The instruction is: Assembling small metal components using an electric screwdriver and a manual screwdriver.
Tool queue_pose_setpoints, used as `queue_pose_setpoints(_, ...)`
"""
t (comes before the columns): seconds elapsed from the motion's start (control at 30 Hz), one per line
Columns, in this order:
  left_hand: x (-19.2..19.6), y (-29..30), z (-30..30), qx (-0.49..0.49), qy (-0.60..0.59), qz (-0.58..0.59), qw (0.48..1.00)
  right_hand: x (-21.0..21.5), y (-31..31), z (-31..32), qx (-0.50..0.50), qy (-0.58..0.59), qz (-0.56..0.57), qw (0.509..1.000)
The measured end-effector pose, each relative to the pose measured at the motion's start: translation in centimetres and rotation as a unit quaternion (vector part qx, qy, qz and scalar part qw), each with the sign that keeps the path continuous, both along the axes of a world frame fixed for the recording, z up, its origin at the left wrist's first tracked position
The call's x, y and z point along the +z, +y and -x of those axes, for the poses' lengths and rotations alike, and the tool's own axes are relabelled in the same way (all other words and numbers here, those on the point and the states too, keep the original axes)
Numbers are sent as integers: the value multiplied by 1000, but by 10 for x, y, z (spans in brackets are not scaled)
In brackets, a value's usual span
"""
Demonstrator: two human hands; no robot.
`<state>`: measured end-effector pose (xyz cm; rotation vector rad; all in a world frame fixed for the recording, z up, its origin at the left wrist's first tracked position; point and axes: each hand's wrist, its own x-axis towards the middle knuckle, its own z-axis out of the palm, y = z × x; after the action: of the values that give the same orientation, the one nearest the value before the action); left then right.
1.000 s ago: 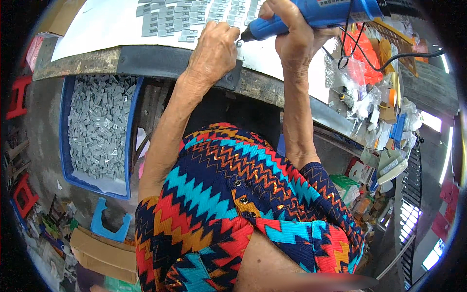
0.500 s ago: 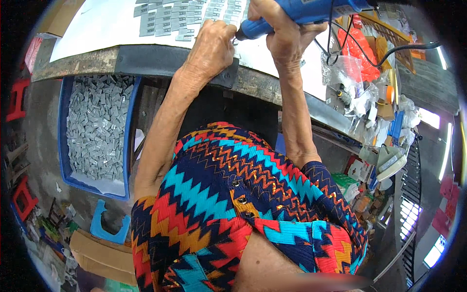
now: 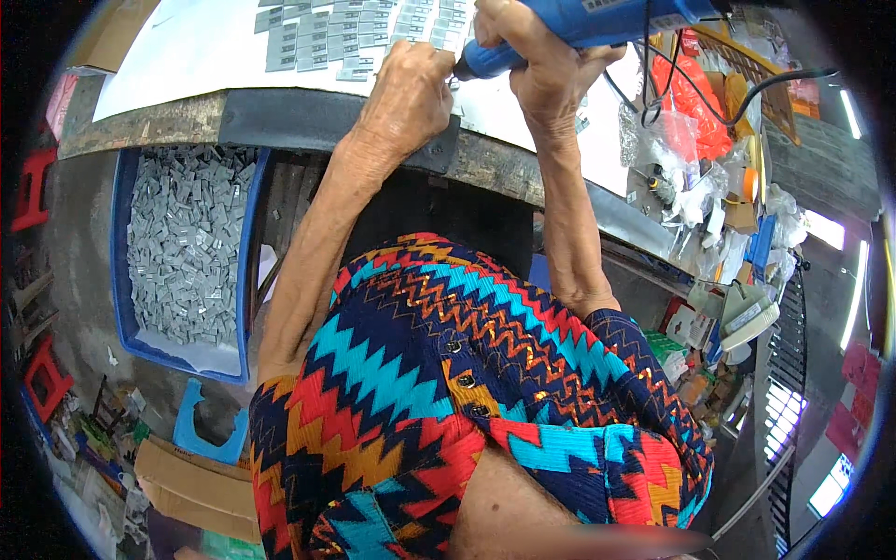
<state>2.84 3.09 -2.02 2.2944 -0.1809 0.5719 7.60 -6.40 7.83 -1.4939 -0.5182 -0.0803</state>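
Gripping a blue power tool (image 3: 588,21) over the counter (image 3: 159,121), the right hand (image 3: 549,73) holds its dark tip (image 3: 462,70) just beside the curled left hand (image 3: 408,98), whose back blocks its grasp from view; gray pieces (image 3: 350,33) lie beyond, black cable (image 3: 786,77) looping at right.

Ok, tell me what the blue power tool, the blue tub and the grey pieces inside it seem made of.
Blue power tool: likely hard plastic, judging by its smooth, slightly glossy shell. Blue tub: probably moulded plastic, evenly coloured with smooth walls. Grey pieces: satin, uniformly grey; plastic or metal, cannot tell.
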Motion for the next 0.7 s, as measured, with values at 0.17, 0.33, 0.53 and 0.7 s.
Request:
queue_pose_setpoints(0.17,0,-2,1,2,-34,17,999,-3,-10,-9,52,-73,23,996)
queue_pose_setpoints(0.33,-1,-3,1,0,-57,1,998,-15,-12,-10,85,-94,-114,985)
queue_pose_setpoints(0.53,-2,-4,2,-8,-18,-43,999,-19,-32,-11,126,-141,-72,979)
queue_pose_setpoints(0.7,1,-9,-1,-38,-40,58,997,-5,-41,-5,132,-238,223,936)
